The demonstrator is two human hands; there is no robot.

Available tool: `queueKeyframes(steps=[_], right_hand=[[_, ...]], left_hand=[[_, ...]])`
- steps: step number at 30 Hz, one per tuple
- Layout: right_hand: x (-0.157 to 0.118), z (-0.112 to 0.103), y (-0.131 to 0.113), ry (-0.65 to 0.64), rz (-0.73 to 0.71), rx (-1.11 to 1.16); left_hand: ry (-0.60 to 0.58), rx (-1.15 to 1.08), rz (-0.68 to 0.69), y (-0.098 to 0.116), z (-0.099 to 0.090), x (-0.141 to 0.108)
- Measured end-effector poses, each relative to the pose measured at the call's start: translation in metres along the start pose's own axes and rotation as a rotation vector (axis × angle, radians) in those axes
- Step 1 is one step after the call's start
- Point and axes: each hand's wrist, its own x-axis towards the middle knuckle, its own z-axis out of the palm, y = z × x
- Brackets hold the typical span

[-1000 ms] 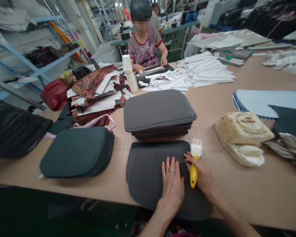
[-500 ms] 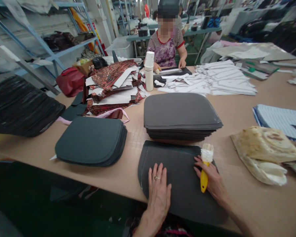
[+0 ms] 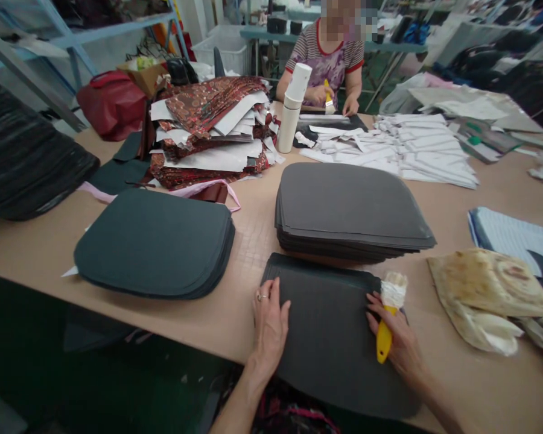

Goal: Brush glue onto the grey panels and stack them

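In front of me lies a dark grey sheet with rounded corners, on top of similar sheets whose edges show along its far side. My left hand rests at its left edge, fingers stretched out and holding nothing. A paintbrush with a yellow handle and white-coated bristles is held in my right hand, bristles pointing away from me. Fingertips of that hand touch the sheet's right edge. Just beyond is a thick stack of dark grey sheets. To the left sits a stack of dark green sheets.
Patterned red pieces are piled at the far left, beside stacked white cups. White strips spread across the back. A co-worker sits opposite, a yellow brush in one hand. A stained cloth-like bundle lies at right.
My left hand has moved left, from the sheet's surface to its left edge. The right hand still holds the paintbrush. The co-worker's brush is now raised. My view has tilted down.
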Motion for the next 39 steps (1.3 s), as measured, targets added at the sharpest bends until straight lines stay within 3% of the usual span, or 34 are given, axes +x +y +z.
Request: queueKeyframes(steps=[4,21,32,39], right_hand=[[-0.004,0.008,-0.008,0.012,0.025,-0.053],[-0.007,0.006,-0.015,-0.023,0.069,-0.138],[-0.008,0.006,-0.015,-0.031,0.117,-0.111],[-0.008,0.004,-0.015,-0.048,0.079,-0.106]], left_hand=[[0.032,-0.053,-0.009,-0.019,-0.006,0.006],[0.176,-0.122,0.010,-0.022,0.007,-0.003],[0.171,-0.255,0.088,-0.026,0.011,-0.002],[0.102,-0.319,0.027,-0.029,0.010,0.005]])
